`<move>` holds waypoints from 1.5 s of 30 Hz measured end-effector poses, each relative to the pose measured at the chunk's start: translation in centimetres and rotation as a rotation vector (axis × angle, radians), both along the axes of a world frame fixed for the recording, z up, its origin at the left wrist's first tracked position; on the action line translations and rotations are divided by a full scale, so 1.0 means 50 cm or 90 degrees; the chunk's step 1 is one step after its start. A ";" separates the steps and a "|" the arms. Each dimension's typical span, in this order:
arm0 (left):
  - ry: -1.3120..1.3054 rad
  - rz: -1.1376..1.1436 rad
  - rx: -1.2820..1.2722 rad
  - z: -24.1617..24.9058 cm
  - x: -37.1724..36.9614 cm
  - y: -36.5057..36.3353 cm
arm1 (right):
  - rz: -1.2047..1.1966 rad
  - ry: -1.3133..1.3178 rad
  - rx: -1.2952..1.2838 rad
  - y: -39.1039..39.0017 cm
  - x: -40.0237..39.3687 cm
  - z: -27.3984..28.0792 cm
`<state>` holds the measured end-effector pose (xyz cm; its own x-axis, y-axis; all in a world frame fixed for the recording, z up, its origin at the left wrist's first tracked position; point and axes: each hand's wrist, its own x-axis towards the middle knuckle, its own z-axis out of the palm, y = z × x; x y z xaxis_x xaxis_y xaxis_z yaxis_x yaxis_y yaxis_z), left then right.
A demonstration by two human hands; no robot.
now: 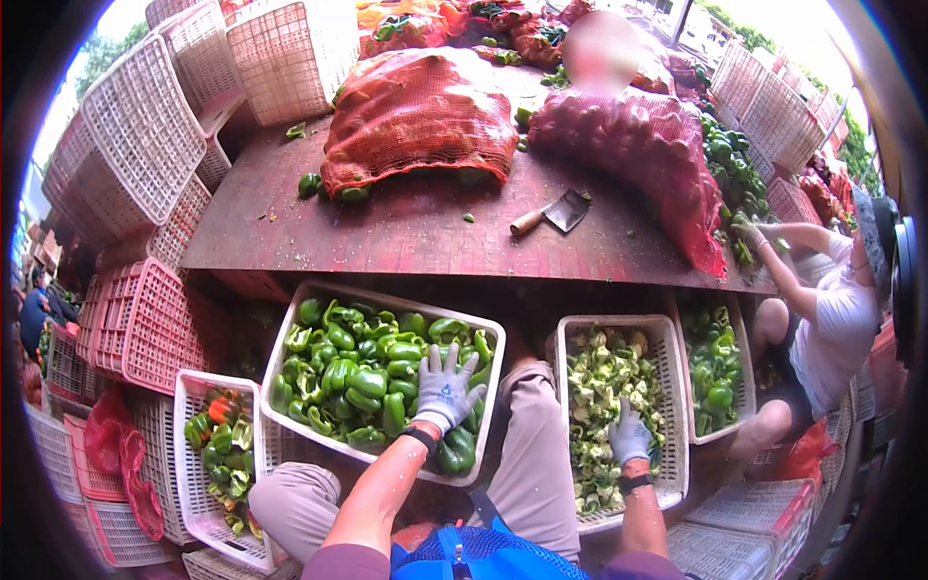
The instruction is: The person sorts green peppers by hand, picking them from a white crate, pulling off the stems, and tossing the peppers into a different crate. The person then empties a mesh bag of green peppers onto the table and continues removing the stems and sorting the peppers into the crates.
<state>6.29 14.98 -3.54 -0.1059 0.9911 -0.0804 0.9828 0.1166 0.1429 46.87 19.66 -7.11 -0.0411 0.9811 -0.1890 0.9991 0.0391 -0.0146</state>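
Note:
My left hand (445,391), in a pale grey work glove, lies with spread fingers on the green bell peppers (365,379) that fill a white plastic crate (372,452) between my knees. Whole and split peppers are mixed there. To the right, my gloved right hand (630,440) rests over pale green pepper cores (604,382) in a second white crate (678,391). At least one of its fingers is stretched out, and I see nothing held in it. The fingertips of that hand are small and partly lost among the cores.
A cleaver (565,211) lies on the reddish table (425,232) ahead, near red mesh sacks (420,121). A smaller crate (189,474) with mixed peppers stands at left. Stacked crates (145,130) rise on the left. A co-worker (831,319) handles peppers on the right.

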 end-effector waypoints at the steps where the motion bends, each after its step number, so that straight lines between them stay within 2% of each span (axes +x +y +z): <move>1: -0.004 -0.002 -0.011 0.002 0.000 0.000 | 0.037 -0.062 -0.042 0.012 -0.008 0.034; 2: -0.006 -0.004 -0.021 0.011 -0.002 0.001 | 0.075 -0.123 -0.082 0.035 -0.053 0.113; 3: 0.000 -0.008 -0.018 0.005 -0.001 0.002 | 0.089 -0.062 -0.008 0.072 -0.078 0.123; 4: -0.010 -0.010 -0.018 0.004 -0.002 0.004 | 0.110 0.003 0.065 0.109 -0.139 0.173; 5: -0.005 -0.014 -0.023 0.003 -0.001 0.008 | 0.205 0.166 0.148 0.156 -0.191 0.196; 6: 0.000 -0.016 -0.030 0.003 -0.001 0.009 | 0.255 0.260 0.141 0.197 -0.275 0.252; 9: -0.032 -0.020 -0.025 0.005 -0.008 0.015 | 0.394 0.262 0.108 0.338 -0.504 0.283; 11: -0.054 -0.025 -0.004 0.006 -0.014 0.019 | 0.452 0.386 0.168 0.442 -0.647 0.217; 16: -0.073 -0.035 -0.023 0.008 -0.023 0.033 | 0.415 0.339 0.046 0.685 -0.915 0.083; 19: -0.075 -0.038 -0.028 0.009 -0.028 0.038 | 0.351 0.366 0.075 0.740 -1.021 0.087; 21: -0.088 -0.036 -0.043 0.005 -0.029 0.039 | 0.302 0.357 0.111 0.772 -1.067 0.101; 22: -0.094 -0.036 -0.050 0.008 -0.031 0.040 | 0.369 0.340 0.190 0.796 -1.083 0.105; 24: -0.092 -0.036 -0.041 0.004 -0.032 0.040 | 0.472 0.409 0.423 0.837 -1.114 0.140; 28: -0.113 -0.040 -0.060 0.002 -0.038 0.045 | 0.572 0.415 0.390 0.859 -1.145 0.291; 30: -0.114 -0.041 -0.064 0.004 -0.038 0.050 | 0.570 0.388 0.275 0.886 -1.166 0.314; 31: -0.113 -0.041 -0.067 0.005 -0.039 0.051 | 0.550 0.425 0.284 0.911 -1.194 0.292; 32: -0.112 -0.042 -0.071 0.005 -0.039 0.050 | 0.510 0.407 0.202 0.903 -1.218 0.296; 35: -0.118 -0.041 -0.070 -0.006 -0.039 0.054 | 0.523 0.310 0.151 0.883 -1.264 0.267; 38: -0.119 -0.047 -0.094 -0.009 -0.032 0.055 | 0.454 0.339 0.269 0.866 -1.318 0.191; 39: -0.109 -0.052 -0.097 -0.010 -0.033 0.054 | 0.385 0.400 0.294 0.841 -1.317 0.179; 40: -0.100 -0.054 -0.099 -0.010 -0.033 0.052 | 0.386 0.456 0.361 0.819 -1.303 0.169; 42: -0.084 -0.045 -0.101 -0.008 -0.030 0.048 | 0.375 0.501 0.269 0.768 -1.242 0.194; 43: -0.091 -0.039 -0.089 -0.009 -0.029 0.046 | 0.332 0.543 0.050 0.745 -1.201 0.223; 45: -0.096 -0.030 -0.045 -0.010 -0.023 0.043 | 0.380 0.582 0.084 0.690 -1.117 0.226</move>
<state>5.13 17.10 -4.04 -0.0414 0.9860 -0.1616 0.9554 0.0864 0.2826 -8.97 54.15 4.19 -0.5874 0.7666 0.2593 0.4332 0.5685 -0.6994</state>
